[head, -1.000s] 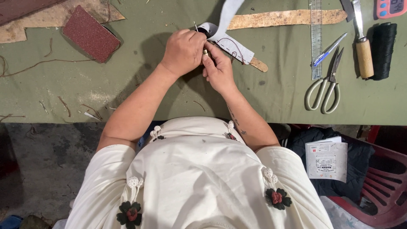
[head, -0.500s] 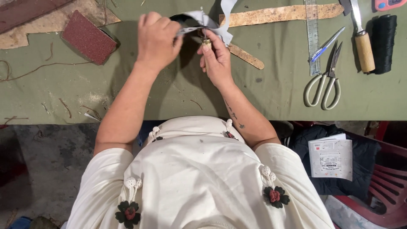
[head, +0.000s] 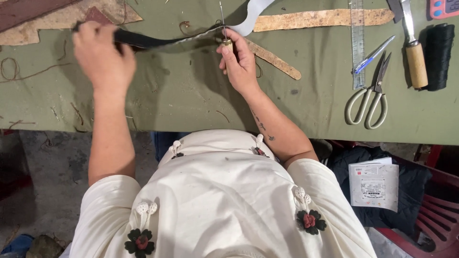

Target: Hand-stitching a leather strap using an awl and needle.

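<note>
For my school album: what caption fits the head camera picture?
Left hand pulls a dark strap while right hand holds an awl.

green-covered worktable (head: pixel 191 105), grey concrete floor (head: pixel 43 181), red plastic chair (head: pixel 430 220) at right.

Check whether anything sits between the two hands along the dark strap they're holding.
Nothing visible does. The left hand grips one end of the strap, the right hand holds an awl at its other end; between them only bare green table.
</note>
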